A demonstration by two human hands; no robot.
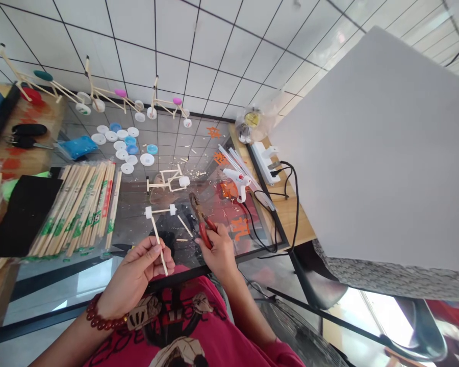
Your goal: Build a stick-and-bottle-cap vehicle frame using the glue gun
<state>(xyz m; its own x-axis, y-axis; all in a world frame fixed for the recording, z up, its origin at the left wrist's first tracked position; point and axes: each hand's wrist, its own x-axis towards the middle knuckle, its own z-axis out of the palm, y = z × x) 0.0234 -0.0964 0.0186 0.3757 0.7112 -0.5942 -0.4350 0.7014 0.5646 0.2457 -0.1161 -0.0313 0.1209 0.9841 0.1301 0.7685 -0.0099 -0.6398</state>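
Note:
My left hand [145, 265] grips a thin wooden stick [156, 229] between thumb and fingers, its far end close to a short stick axle [161, 210] with a white block-like piece at each end. Whether they touch I cannot tell. Wrapped round the red handles of a pair of pliers [202, 223] is my right hand [218, 254], with the jaws pointing away over the glass tabletop. Two loose cut sticks, a longer one [185, 226] and a short one [182, 240], lie between my hands. Just beyond is a small stick frame [168, 181] with a white piece attached.
Packaged chopsticks [76, 209] and a black sheet [27, 214] lie left. Bottle caps [120, 145] and a blue packet [78, 147] are farther back, before several stick tricycle models [164, 104]. Rightward are a glue gun [237, 182], glue sticks [248, 168], a corded power strip [264, 162] and a large white panel [375, 153].

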